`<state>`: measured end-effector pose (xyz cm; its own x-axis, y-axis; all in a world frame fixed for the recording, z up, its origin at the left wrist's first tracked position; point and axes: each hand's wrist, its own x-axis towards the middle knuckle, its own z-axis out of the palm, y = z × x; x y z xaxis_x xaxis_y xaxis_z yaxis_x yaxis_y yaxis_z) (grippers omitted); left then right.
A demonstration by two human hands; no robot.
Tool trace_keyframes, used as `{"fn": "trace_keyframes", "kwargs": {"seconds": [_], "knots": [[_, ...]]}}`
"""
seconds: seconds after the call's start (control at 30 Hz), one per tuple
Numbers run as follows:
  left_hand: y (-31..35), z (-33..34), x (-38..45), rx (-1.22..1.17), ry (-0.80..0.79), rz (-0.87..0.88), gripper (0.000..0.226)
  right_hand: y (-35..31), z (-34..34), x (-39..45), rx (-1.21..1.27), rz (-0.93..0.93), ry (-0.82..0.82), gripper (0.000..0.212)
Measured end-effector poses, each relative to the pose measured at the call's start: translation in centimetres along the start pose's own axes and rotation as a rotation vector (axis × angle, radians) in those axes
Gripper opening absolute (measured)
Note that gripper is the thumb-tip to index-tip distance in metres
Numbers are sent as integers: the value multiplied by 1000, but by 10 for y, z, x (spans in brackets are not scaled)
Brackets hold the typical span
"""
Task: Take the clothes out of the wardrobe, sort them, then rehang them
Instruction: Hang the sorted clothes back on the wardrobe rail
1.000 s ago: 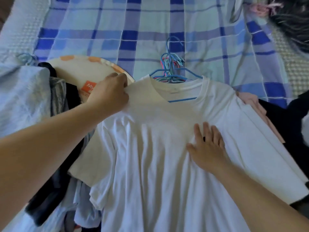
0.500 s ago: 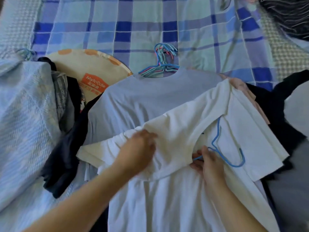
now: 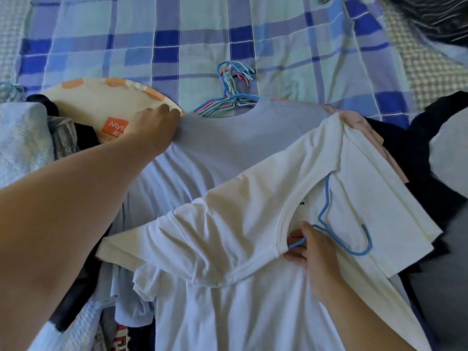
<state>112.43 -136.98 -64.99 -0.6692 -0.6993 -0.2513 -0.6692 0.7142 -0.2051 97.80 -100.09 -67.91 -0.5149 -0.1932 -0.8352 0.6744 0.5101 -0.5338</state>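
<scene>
L hand [image 3: 154,127] moved up, gripping lilac tee [image 3: 228,148] shoulder, R hand [image 3: 312,249] pinching blue hanger [image 3: 342,224] at white tee [image 3: 253,224] collar

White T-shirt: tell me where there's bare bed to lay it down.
Free: the checked sheet beyond the bundle of hangers and the round cushion. Crowded: the middle, where the lavender T-shirt lies under the white T-shirt; clothes piles fill both sides.
</scene>
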Motion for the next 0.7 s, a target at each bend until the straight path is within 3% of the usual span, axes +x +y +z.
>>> {"fn": "trace_keyframes", "kwargs": {"seconds": [0.17, 0.3, 0.4, 0.47, 0.6, 0.7], "knots": [[12, -27, -17, -71, 55, -41, 29, 1, -3, 5, 19, 29, 0, 24], [35, -70, -83, -530, 88, -164, 15, 0, -4, 4, 40, 47, -8, 23], [80, -69, -164, -878, -203, -96, 16, -5, -3, -3, 45, 37, -39, 22], [117, -40, -201, -893, -344, -3, 14, -6, -2, -9, 78, 20, -48, 18], [166, 31, -223, -792, -174, 33, 20, 0, -6, -22, 296, 2, -199, 7], [174, 44, -216, -756, -98, -41, 18, 4, 1, -35, 540, 32, -390, 33]]}}
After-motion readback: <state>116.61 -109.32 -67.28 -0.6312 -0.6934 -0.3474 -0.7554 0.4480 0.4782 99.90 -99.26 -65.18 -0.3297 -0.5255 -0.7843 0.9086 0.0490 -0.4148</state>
